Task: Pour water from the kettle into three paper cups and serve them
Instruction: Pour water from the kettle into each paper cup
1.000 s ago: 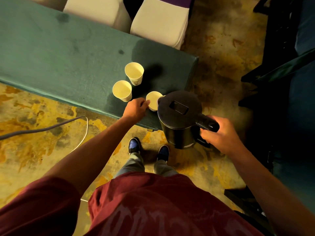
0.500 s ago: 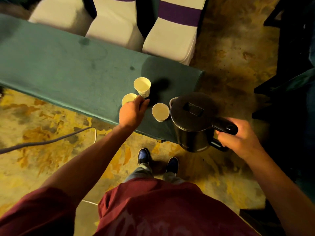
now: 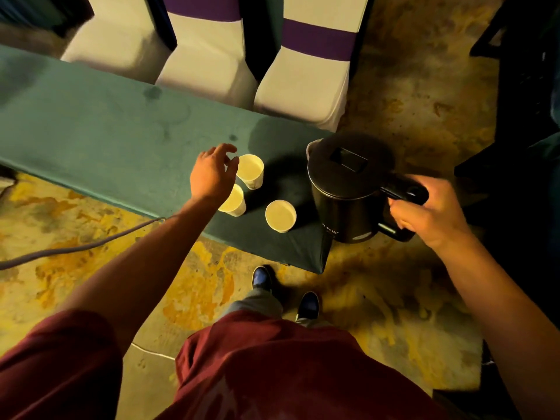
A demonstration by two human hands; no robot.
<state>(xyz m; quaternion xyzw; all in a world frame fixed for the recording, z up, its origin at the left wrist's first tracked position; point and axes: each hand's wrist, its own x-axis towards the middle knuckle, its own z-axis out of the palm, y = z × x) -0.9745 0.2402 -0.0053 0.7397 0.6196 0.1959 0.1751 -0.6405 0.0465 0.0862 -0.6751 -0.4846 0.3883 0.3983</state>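
Head view: kettle point(image 3: 348, 189) lettering, unreadable.

**A worn hall floor under a long green table**

We look down on a long table point(image 3: 91, 131) draped in teal-green cloth, running from the far left toward the near right, its surface marked with faint dark stains. Beyond its far edge we see three chairs point(image 3: 303, 86) in white covers, two banded with purple sashes. The floor point(image 3: 409, 101) is mottled concrete, stained yellow and brown. A grey cable point(image 3: 75, 247) trails across it at left. Dark furniture point(image 3: 521, 116) crowds the right side in dim, warm light.
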